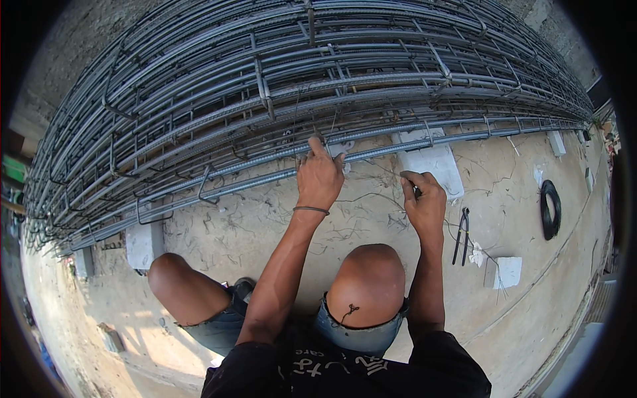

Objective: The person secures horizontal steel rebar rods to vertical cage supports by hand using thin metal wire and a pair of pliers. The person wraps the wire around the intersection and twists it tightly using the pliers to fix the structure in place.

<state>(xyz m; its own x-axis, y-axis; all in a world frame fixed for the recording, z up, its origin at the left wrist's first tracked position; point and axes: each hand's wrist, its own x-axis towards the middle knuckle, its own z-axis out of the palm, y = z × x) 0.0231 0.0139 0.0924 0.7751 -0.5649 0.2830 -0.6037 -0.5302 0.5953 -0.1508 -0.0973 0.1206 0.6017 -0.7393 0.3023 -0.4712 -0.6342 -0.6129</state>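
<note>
In front of me lies a long stack of steel rebar cages (264,99), long ribbed bars joined by bent square stirrups. My left hand (318,178) is at the nearest low bars, its index finger stretched forward and its thumb apart; it covers part of a bar. Thin wires stand up beside its fingertips. Lower and to the right, my right hand (424,198) is closed in a pinch at a thin tie wire (383,167), which runs toward the bars. How much wire lies inside the fingers is hidden.
Pale blocks (434,167) stand under the bars, another block (144,244) at left. On the concrete floor (265,229) lie scattered wire scraps, pincers (466,229) with dark handles, a smaller white block (507,272) and a black wire coil (545,215). My knees are below my hands.
</note>
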